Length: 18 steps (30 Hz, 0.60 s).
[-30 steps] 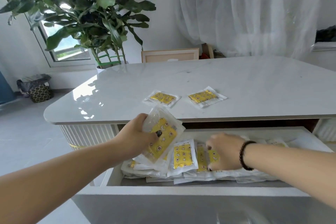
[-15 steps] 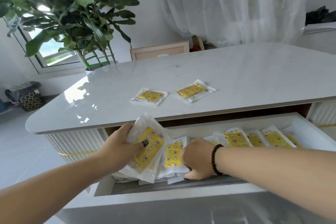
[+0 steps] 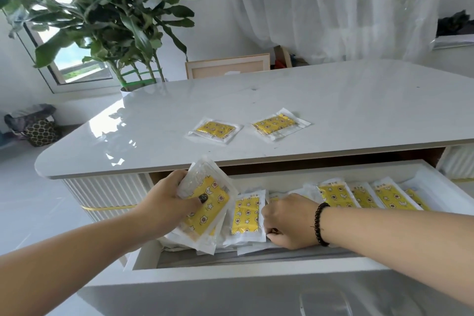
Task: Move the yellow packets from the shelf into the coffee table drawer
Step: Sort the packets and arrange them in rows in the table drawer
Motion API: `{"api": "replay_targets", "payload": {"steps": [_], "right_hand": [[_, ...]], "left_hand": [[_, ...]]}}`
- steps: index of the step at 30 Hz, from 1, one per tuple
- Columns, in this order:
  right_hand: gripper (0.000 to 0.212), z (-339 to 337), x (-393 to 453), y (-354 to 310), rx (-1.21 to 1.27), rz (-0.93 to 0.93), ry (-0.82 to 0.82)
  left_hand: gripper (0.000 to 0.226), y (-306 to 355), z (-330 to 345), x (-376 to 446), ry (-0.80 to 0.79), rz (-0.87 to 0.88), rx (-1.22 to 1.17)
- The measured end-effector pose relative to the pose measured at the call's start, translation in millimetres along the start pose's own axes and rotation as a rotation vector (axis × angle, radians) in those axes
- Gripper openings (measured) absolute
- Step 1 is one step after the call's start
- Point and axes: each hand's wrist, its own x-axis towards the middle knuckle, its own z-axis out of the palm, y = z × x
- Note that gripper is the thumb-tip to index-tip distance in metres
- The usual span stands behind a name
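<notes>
Hands reach into our open drawer [image 3: 256,270]: left hand [image 3: 168,204] grasping a clear-wrapped yellow packet [image 3: 205,209] tilted above the stack, right hand [image 3: 291,220] curled, pinching packets [image 3: 247,214] lying inside.

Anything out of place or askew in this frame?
Two yellow packets lie loose on the tabletop instead of in the open drawer. At the drawer's left end, packets sit in a tilted, overlapping heap beneath the one the left hand holds.
</notes>
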Motion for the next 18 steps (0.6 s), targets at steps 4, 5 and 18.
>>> {"api": "replay_targets", "payload": {"steps": [4,5,18], "right_hand": [[0.029,-1.1,-3.0,5.6,0.072,0.025,-0.02],[0.027,-0.8,-4.3,7.3,0.091,0.035,-0.027],[0.05,-2.1,10.3,-5.6,0.134,0.172,-0.016]], "left_hand": [[0.028,-0.9,-0.7,-1.0,-0.015,0.0,0.02],[0.028,-1.5,-0.9,-1.4,-0.018,-0.001,0.024],[0.027,-2.4,1.5,1.8,-0.024,-0.001,0.03]]}}
